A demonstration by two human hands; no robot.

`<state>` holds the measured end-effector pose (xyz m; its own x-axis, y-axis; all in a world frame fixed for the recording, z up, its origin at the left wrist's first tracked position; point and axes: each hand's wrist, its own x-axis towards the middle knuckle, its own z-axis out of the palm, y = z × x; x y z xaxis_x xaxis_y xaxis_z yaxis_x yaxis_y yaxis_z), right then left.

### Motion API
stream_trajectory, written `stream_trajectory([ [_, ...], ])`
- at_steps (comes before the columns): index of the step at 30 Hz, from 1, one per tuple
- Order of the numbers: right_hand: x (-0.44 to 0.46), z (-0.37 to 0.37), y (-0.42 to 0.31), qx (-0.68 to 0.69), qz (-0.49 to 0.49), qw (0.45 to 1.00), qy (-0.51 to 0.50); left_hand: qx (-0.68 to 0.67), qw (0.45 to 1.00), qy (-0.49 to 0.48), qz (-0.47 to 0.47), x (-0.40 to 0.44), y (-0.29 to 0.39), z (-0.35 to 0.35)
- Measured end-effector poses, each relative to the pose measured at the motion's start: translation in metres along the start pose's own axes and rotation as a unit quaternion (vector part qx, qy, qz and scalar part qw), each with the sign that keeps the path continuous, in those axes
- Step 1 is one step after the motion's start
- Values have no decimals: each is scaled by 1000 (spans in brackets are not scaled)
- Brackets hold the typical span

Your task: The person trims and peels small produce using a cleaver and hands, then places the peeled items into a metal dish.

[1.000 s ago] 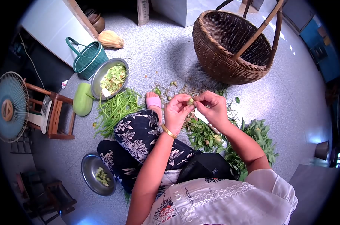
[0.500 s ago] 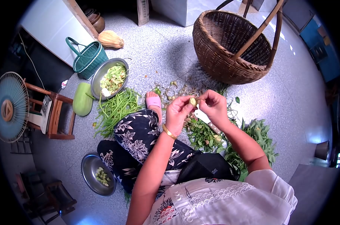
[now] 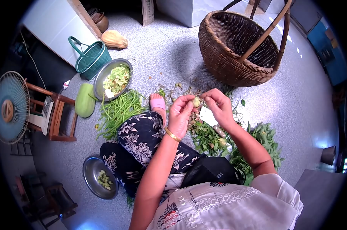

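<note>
My left hand, a gold bangle on its wrist, pinches a small pale green vegetable piece between thumb and fingers. Just right of that piece, my right hand has thumb and forefinger pressed together; what lies between them, if anything, is too small to make out. Below the hands a knife with a wide pale blade and a riveted handle rests on the scraps. Leafy greens are heaped around it, and a bigger leafy pile is under my right forearm.
A brown wicker basket stands ahead to the right. On the left are a steel bowl of cut vegetables, long green beans, a pale green gourd, a teal basket and a fan. Another steel bowl holds small green pieces.
My right hand has drawn slightly away from the vegetable piece, widening the gap between the hands. More of the knife blade shows. The left hand keeps its pinch.
</note>
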<state>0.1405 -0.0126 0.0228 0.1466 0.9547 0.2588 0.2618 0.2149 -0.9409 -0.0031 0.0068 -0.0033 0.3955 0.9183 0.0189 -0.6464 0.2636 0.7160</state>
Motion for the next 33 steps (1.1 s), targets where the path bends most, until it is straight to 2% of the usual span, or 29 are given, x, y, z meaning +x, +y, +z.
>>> stream_trajectory([
  [2, 3, 0, -11, -76, -137, 988, -7, 46, 998, 31, -2, 0, -2, -1],
  [3, 1, -1, -13, -77, -136, 988, -7, 46, 998, 31, -3, -1, 0, 3],
  [5, -1, -2, -16, -54, -51, 996, -50, 86, 996, 40, 5, -4, 5, 10],
  [6, -1, -3, -15, -54, -51, 996, -50, 86, 996, 40, 5, -3, 4, 9],
  [8, -1, -5, -14, -120, -107, 985, -55, 104, 991, 42, 80, -1, 0, 5],
  [11, -2, -8, -21, -164, -139, 975, -50, 113, 988, 32, 100, -1, -2, 4],
  [14, -2, -13, -27, -222, -165, 957, -89, 128, 987, 37, 94, -2, -2, 4],
  [17, -6, -12, -32, -286, -198, 934, -87, 159, 984, 38, 75, -2, -3, 0],
  [24, -8, -10, -30, -296, -222, 924, -102, 220, 973, 26, 69, -1, -5, -5],
  [30, -7, -10, -25, -200, -128, 965, -107, 227, 972, 12, 57, -3, 0, -1],
  [32, -6, -9, -15, -76, -3, 990, -118, 139, 990, 35, 5, -3, -2, -3],
  [33, -4, -7, -5, -14, 72, 992, -101, 139, 990, 34, 4, -2, -1, -3],
])
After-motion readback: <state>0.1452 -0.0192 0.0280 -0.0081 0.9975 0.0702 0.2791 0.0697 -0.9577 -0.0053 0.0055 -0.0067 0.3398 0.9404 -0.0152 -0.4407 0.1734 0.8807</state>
